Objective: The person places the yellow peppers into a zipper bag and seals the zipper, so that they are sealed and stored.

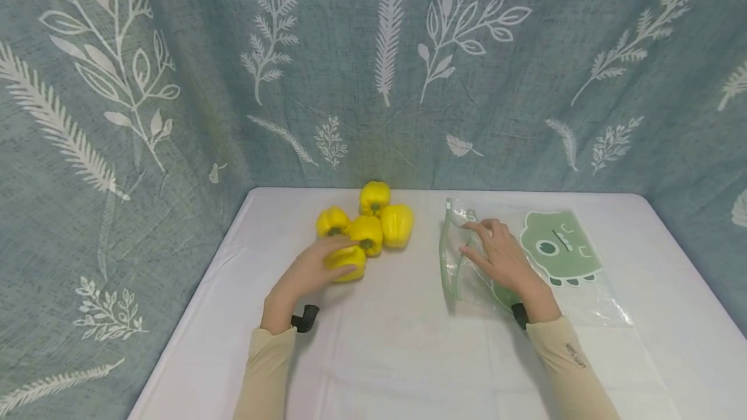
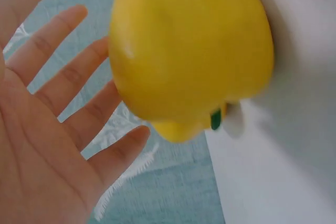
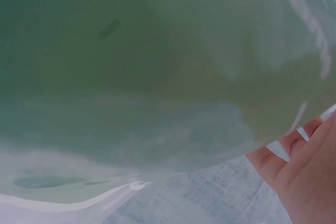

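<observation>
Five glossy yellow bell peppers (image 1: 367, 229), bunched tight just left of centre, green stems showing on several! And over right of centre, the clear plastic bag (image 1: 563, 248), spread out, green cartoon print up, green-edged mouth parted, facing left!

From my head-camera feed, all I get for walls is a dusty blue-green curtain (image 1: 350, 70), hanging in soft folds behind the table (image 1: 397, 368) and round both sides. It's covered in pale leaf prints (image 1: 388, 24), mostly bigger up top, smaller lower down. Table's white, kinda creased, with rounded far corners. Light's pretty soft, shadows faint.
</observation>
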`<state>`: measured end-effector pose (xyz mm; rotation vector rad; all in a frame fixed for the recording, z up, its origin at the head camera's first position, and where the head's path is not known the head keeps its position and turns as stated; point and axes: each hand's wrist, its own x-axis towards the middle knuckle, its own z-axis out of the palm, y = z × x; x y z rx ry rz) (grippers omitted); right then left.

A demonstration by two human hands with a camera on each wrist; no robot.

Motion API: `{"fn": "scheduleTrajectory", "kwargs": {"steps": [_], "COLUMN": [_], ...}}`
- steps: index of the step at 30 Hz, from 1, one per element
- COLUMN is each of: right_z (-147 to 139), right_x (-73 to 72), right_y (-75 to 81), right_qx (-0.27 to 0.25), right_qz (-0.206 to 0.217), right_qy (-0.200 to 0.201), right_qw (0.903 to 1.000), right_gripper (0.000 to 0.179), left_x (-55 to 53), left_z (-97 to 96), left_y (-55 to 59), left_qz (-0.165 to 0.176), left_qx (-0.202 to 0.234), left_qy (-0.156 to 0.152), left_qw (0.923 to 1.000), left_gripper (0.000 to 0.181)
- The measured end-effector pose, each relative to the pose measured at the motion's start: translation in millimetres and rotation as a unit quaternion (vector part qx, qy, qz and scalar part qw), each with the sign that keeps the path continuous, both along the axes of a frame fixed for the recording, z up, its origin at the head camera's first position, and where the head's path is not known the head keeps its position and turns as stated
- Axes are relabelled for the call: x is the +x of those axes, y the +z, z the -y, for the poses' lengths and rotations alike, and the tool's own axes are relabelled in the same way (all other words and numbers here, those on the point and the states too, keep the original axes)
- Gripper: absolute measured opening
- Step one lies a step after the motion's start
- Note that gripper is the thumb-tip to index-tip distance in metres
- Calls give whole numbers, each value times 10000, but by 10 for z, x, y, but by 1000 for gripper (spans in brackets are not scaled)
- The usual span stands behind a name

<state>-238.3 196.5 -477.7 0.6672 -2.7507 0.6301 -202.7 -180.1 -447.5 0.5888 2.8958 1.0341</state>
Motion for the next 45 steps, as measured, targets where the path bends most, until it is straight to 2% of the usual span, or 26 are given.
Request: {"fn": "scheduleTrajectory", "kwargs": {"steps": [7, 18, 28, 40, 44, 45], "right_z": [0, -5, -4, -25, -30, -31], "right_x": [-4, -10, 19, 19, 18, 19], "right_y": [8, -1, -4, -17, -12, -11], "right_qx": [-3, -25, -31, -68, -25, -21], "right_qz": [-3, 44, 123, 258, 254, 252], "right_qy": [-5, -24, -19, 0, -18, -20], "right_qw": [10000, 10000, 9999, 9996, 9997, 9997], "right_gripper": [48, 48, 49, 50, 50, 50], "left_x": [-22, -55, -66, -50, -25, 4], "left_z": [129, 318, 376, 373, 327, 294], "left_y": [-36, -194, -280, -261, -208, -149], "left_qz": [77, 265, 599, 538, 591, 628], "left_qx": [231, 786, 1026, 1234, 1251, 1285], "left_qy": [57, 56, 41, -68, -89, -96], "left_qw": [9997, 9965, 9929, 9909, 9903, 9897], "left_gripper": [53, 60, 66, 64, 64, 64]}}
